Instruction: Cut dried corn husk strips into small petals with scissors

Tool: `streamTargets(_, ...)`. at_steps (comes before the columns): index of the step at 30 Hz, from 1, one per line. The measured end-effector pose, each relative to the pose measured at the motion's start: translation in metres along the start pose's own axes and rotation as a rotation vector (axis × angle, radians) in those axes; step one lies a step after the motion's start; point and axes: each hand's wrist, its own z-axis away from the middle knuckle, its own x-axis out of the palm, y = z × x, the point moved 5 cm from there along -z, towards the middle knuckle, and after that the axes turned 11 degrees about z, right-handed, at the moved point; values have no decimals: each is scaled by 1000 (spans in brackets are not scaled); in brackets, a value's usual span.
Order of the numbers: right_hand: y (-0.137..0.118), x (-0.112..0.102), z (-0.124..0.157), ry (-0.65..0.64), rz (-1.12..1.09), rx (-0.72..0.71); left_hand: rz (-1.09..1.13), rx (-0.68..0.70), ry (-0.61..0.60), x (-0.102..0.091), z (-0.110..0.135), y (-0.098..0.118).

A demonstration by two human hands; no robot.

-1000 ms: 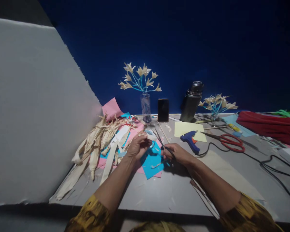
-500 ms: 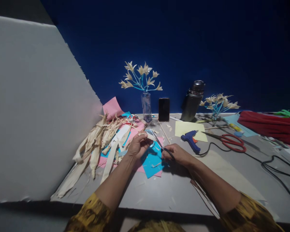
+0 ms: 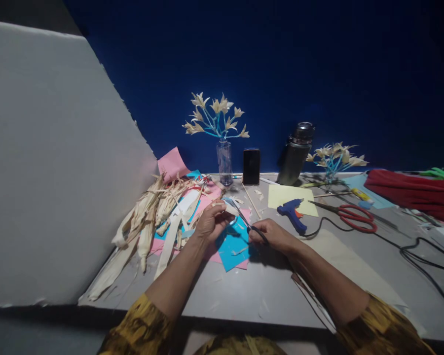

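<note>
My left hand (image 3: 211,222) is closed in a pinch on a small pale strip of corn husk (image 3: 227,209) above the blue paper (image 3: 234,244). My right hand (image 3: 272,235) grips small black-handled scissors (image 3: 244,219), whose blades point up and left and meet the husk piece beside my left fingers. Both hands hover just over the blue and pink sheets at the table's middle.
A heap of corn husks (image 3: 151,217) lies left against a white board (image 3: 52,162). Behind stand a vase of husk flowers (image 3: 222,158), a phone (image 3: 251,166) and a flask (image 3: 294,154). Right: blue glue gun (image 3: 290,213), red scissors (image 3: 350,214), black cord (image 3: 422,256), red cloth (image 3: 410,192).
The scissor blades have closed in towards the husk piece in my left fingers. Both hands stay in nearly the same place.
</note>
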Motion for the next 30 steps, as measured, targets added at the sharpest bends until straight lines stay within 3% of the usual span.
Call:
streamTargets(22,-1,0,2,3,46,10,5,-18,-4,4,2,1)
streamTargets(30,-2,2,3,-9,51,26,-70,-3,-61,5,2,4)
